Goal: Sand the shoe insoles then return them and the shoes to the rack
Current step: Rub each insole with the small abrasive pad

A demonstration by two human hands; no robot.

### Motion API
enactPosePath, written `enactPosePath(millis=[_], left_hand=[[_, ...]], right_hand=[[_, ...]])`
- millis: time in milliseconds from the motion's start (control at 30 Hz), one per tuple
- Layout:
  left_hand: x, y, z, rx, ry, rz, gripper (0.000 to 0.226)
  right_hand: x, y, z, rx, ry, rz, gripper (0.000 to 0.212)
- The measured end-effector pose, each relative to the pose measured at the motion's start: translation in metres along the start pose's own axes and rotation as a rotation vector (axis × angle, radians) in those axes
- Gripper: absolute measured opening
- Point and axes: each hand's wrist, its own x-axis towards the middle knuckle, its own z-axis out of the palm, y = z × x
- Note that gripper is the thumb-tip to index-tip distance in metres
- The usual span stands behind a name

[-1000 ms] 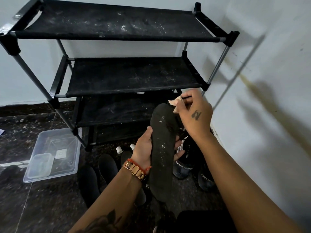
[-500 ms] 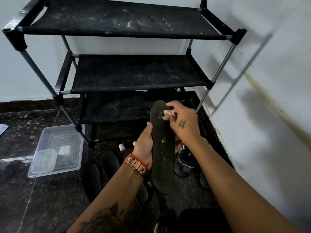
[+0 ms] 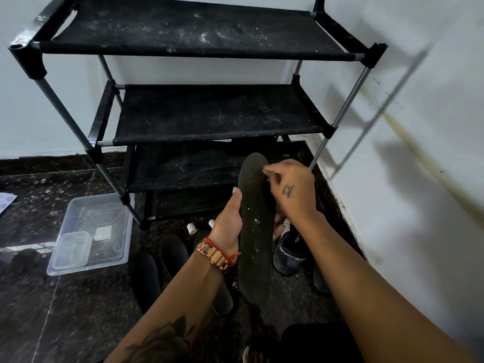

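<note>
Two hands were kept on one black insole [image 3: 255, 231], held upright before the rack [image 3: 209, 113]. It was gripped at its left edge by the left hand [image 3: 227, 226]; the right hand [image 3: 290, 189] was curled at its top, fingertips pinched on something too hidden to name. Other insoles [image 3: 174, 251] and a shoe [image 3: 288, 255] were lying on the floor [image 3: 78, 310], beside a clear tub [image 3: 91, 231]

White walls [image 3: 432, 127] (one stained), dark speckled floor [image 3: 52, 310], clear tub [image 3: 120, 231]
</note>
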Motion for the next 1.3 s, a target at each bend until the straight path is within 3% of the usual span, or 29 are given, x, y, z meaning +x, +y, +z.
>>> enactPosePath(millis=[133,267,333,467,567,667,833,967,1067,1167,1300], left_hand=[[0.002,-0.002,0.003,-0.031,-0.033,-0.013,0.070],[0.003,-0.002,0.003,0.016,-0.019,0.018,0.067],[0.006,-0.002,0.000,0.044,-0.003,0.035,0.067],[0.006,-0.003,-0.002,0.025,-0.030,-0.015,0.067],[0.009,-0.004,-0.005,0.010,-0.044,-0.014,0.068],[0.008,-0.004,-0.003,0.031,-0.063,-0.003,0.066],[0.008,-0.004,-0.004,0.057,-0.077,0.026,0.059],[0.007,-0.005,-0.005,0.023,-0.065,-0.046,0.063],[0.008,-0.006,-0.003,0.014,-0.038,-0.043,0.066],[0.007,-0.002,-0.002,0.001,-0.036,-0.040,0.066],[0.004,-0.003,0.000,0.043,-0.077,-0.004,0.057]], right_hand=[[0.006,0.004,-0.013,0.016,0.138,0.101,0.019],[-0.006,-0.020,-0.005,0.077,-0.049,-0.183,0.021],[-0.008,-0.018,0.003,0.089,-0.099,-0.218,0.020],[-0.002,0.009,0.006,-0.069,-0.081,-0.010,0.021],[0.002,0.016,-0.003,-0.038,0.072,0.133,0.020],[0.003,0.000,-0.007,0.083,0.162,0.039,0.018],[-0.006,-0.017,0.007,0.187,0.014,-0.183,0.012],[0.001,0.004,0.005,0.036,0.016,-0.044,0.017],[0.005,0.013,-0.005,0.008,0.112,0.134,0.021],[0.007,0.001,-0.008,0.043,0.172,0.040,0.020],[0.000,-0.014,0.002,0.012,0.001,-0.183,0.024]])
